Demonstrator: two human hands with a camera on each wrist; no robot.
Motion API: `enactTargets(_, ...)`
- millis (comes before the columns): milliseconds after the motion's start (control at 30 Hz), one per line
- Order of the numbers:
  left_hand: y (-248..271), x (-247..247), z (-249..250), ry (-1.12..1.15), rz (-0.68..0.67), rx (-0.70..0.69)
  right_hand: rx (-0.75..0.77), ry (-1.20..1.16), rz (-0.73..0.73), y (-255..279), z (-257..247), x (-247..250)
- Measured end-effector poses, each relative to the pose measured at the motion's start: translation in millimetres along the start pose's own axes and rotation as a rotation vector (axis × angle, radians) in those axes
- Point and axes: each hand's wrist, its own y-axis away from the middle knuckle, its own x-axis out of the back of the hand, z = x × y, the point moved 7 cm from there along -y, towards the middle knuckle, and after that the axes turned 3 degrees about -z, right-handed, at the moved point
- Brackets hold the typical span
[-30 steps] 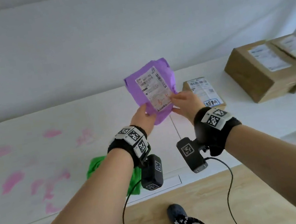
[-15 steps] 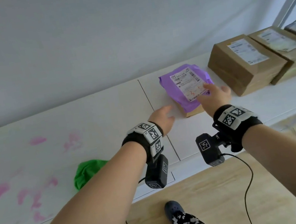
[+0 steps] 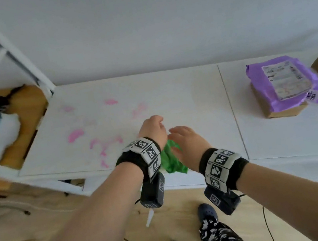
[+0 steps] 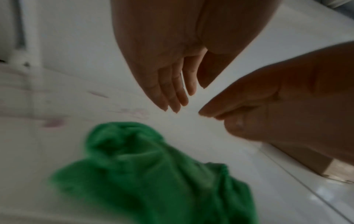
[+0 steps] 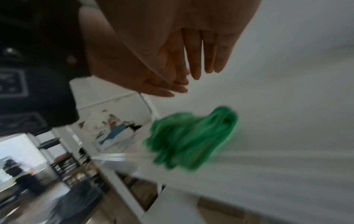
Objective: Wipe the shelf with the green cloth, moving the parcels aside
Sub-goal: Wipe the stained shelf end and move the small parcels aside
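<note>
White shelf point(image 3: 171, 101), pink-stained at left. Crumpled cloth point(image 3: 170, 160) lies at the near edge; soft and light, best bunched from above. Left hand point(image 3: 152, 129) and right hand point(image 3: 186, 143) hover over it, fingers straight, holding nothing.

White shelf point(image 3: 171, 97): green cloth point(image 3: 170, 160) near front edge, pink stains point(image 3: 75, 134), brown box point(image 3: 277, 110) right.

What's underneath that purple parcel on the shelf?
The purple parcel lies on a small cardboard box, which rests on the white shelf. The box's top is covered, so any label is hidden.
</note>
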Motion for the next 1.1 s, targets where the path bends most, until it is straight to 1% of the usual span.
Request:
enactTargets(67,8,10,-34,-0.010,0.029,0.056,0.019,0.071,-0.136,-4,-16,-39)
enactTargets(133,17,14,-65,-0.017,0.019,0.090,-0.025,0.177,-0.213,-8,-18,-67)
enactTargets(200,27,13,-92,-0.037,-0.004,0.115,-0.042,0.280,-0.204,-16,-13,-76)
enactTargets(267,35,11,-116,-0.046,-0.027,0.137,-0.067,0.331,-0.175,-27,-2,-72)
enactTargets(367,47,10,-143,-0.024,-0.053,0.164,-0.214,0.290,-0.120,-51,15,-52)
enactTargets(433,55,12,-157,-0.027,-0.059,0.185,-0.287,0.258,-0.131,-67,8,-54)
enactTargets(467,58,13,-163,-0.038,-0.059,0.198,-0.276,0.249,-0.148,-73,-5,-61)
enactTargets(500,62,15,-170,-0.051,-0.054,0.213,-0.224,0.255,-0.169,-77,-24,-73)
enactTargets(600,72,21,-187,-0.105,-0.014,0.262,0.033,0.361,-0.223,-70,-89,-114)
enactTargets(633,75,23,-190,-0.130,-0.005,0.271,0.081,0.368,-0.240,-65,-101,-124)
enactTargets(667,76,25,-193,-0.156,0.002,0.272,0.106,0.353,-0.262,-62,-104,-132)
enactTargets(733,74,28,-195,-0.206,0.002,0.252,0.140,0.312,-0.286,-60,-90,-134)
enactTargets(767,71,28,-196,-0.234,-0.002,0.237,0.141,0.313,-0.278,-63,-75,-131)
enactTargets(800,68,28,-198,-0.263,-0.012,0.225,0.104,0.317,-0.258,-67,-58,-121)
enactTargets(867,64,26,-202,-0.324,-0.050,0.215,-0.065,0.311,-0.207,-78,-19,-96)
enactTargets(933,60,26,-210,-0.362,-0.079,0.226,-0.196,0.341,-0.215,-91,-3,-77)
enactTargets(967,59,27,-216,-0.373,-0.081,0.235,-0.222,0.355,-0.237,-100,-5,-74)
enactTargets(1033,58,29,-227,-0.369,-0.077,0.248,-0.211,0.340,-0.280,-119,-29,-80)
enactTargets(1100,58,31,-234,-0.346,-0.063,0.241,-0.121,0.326,-0.313,-139,-68,-97)
